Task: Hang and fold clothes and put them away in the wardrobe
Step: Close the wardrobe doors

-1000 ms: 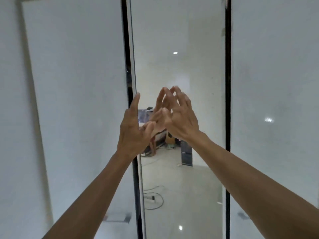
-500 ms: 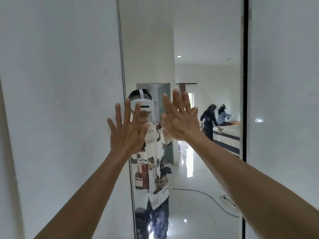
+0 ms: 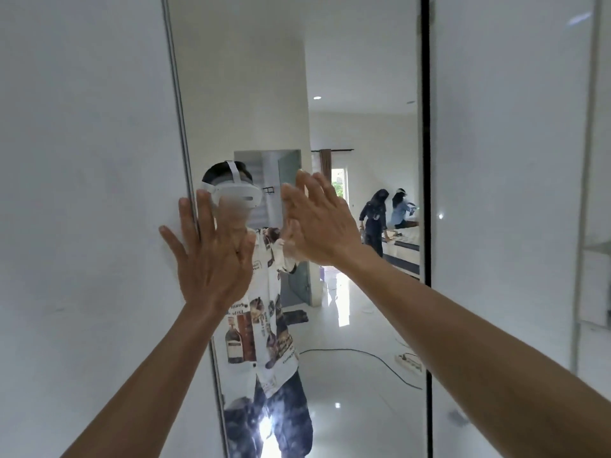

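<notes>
**Entry: wardrobe front, both hands raised to the mirrored door**

Item 1. Wardrobe (image 3: 86, 160): white glossy panels either side of a tall mirrored door (image 3: 363, 77). The door's long axis ran vertical, its metal edge strip (image 3: 180, 110) on the left and a dark gap (image 3: 426, 160) on the right. It stood directly ahead of both hands, filling the view.

Item 2. Left hand (image 3: 211, 259): fingers straight and spread, holding nothing, palm toward the wardrobe. It lay across the metal edge strip, fingertips apparently on or just off the surface; actual contact could not be told. This hand was the nearer to the door's edge.

Item 3. Right hand (image 3: 317, 223): fingers extended and relaxed, grasping nothing, raised before the mirror glass, beside the left hand and slightly higher.

Item 4. Clothes for hanging and folding: none in either hand; none identifiable at the wardrobe.

Judgement: the coming move likely turned on the left edge strip, since the door would be worked from that vertical line, which lay under the left fingers.

Writing: the reflected printed shirt (image 3: 261, 325) carried bottle pictures and small lettering, reversed and too blurred to read. No brand legible.

Also reflected: two people at a bed (image 3: 401, 242), a cable (image 3: 363, 355) on the floor.
</notes>
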Demonstrator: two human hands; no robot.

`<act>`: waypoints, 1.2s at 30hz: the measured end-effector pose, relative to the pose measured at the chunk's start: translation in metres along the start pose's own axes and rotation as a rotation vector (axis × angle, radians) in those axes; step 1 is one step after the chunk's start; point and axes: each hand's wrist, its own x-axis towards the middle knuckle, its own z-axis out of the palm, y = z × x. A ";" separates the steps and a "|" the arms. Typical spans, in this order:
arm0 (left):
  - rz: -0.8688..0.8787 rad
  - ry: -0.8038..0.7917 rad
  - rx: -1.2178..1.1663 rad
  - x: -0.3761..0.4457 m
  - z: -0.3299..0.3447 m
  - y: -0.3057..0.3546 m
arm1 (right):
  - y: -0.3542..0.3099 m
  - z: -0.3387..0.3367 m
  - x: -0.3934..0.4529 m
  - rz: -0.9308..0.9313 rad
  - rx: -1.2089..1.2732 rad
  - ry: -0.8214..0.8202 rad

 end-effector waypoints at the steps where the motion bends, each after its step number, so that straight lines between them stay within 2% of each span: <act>1: 0.028 0.015 -0.017 -0.003 0.003 0.009 | 0.006 -0.006 -0.007 -0.004 0.002 0.033; 4: 0.123 -0.007 -0.132 -0.011 0.014 0.051 | 0.039 -0.024 -0.027 0.112 -0.029 0.025; 7: 0.164 -0.117 -0.234 -0.024 0.024 0.112 | 0.083 -0.037 -0.050 0.227 -0.147 -0.044; 12: 0.206 -0.333 -0.369 -0.047 0.043 0.203 | 0.148 -0.057 -0.072 0.374 -0.356 -0.307; 15: 0.198 -0.462 -0.418 -0.055 0.053 0.246 | 0.171 -0.062 -0.080 0.270 -0.490 -0.416; 21: 0.132 -0.637 -0.629 -0.052 0.086 0.313 | 0.195 -0.076 -0.082 0.048 -0.684 -0.449; 25: -0.059 -0.662 -0.819 -0.043 0.108 0.331 | 0.204 -0.081 -0.079 -0.075 -0.802 -0.458; 27: -0.101 -0.685 -0.886 -0.039 0.111 0.331 | 0.204 -0.085 -0.077 -0.108 -0.830 -0.442; 32: -0.061 -0.776 -1.172 -0.046 0.076 0.330 | 0.193 -0.105 -0.075 -0.083 -0.802 -0.324; 36: 0.076 -0.790 -1.273 -0.060 0.048 0.347 | 0.194 -0.135 -0.087 0.028 -0.867 -0.158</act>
